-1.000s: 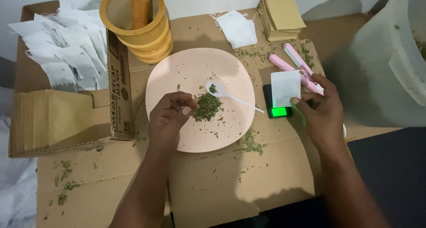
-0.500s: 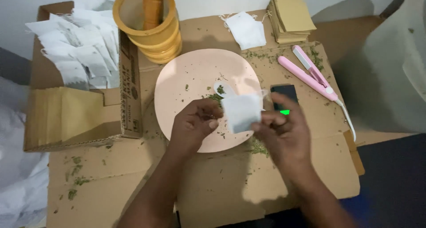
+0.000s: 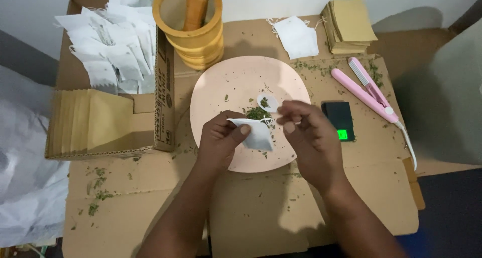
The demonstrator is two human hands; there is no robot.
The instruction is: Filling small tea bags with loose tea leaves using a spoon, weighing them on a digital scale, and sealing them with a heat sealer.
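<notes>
At the far left lies crumpled white plastic sheeting (image 3: 25,187), and next to it an open cardboard box (image 3: 113,132) holds a row of brown paper envelopes (image 3: 88,122) in front and a loose heap of white filter bags (image 3: 108,52) behind. Just right of the box stands a yellow mortar (image 3: 193,32) with a wooden pestle (image 3: 196,7) leaning inside it. Flattened cardboard (image 3: 251,213) covers the desk, with green leaf crumbs scattered over it.

In the middle sits a round pink plate (image 3: 226,82) carrying a small pile of dried green herb (image 3: 257,113) and a white plastic spoon (image 3: 267,102) (its bowl has a pinch of herb in it). The left hand (image 3: 221,140) hovers over the near part of the plate, thumb and fingers closed on the top edge of a small white filter bag (image 3: 253,133), which hangs over the plate just in front of the herb. The right hand (image 3: 306,132) is beside it, fingertips pinched together at the bag's upper right corner, where a thin string shows.

Right of the hands a small black pocket scale (image 3: 339,118) shows a lit green display. Behind it are one more white bag (image 3: 297,36), a stack of brown envelopes (image 3: 349,24) and a pink flat-iron sealer (image 3: 364,89), lying diagonally.
</notes>
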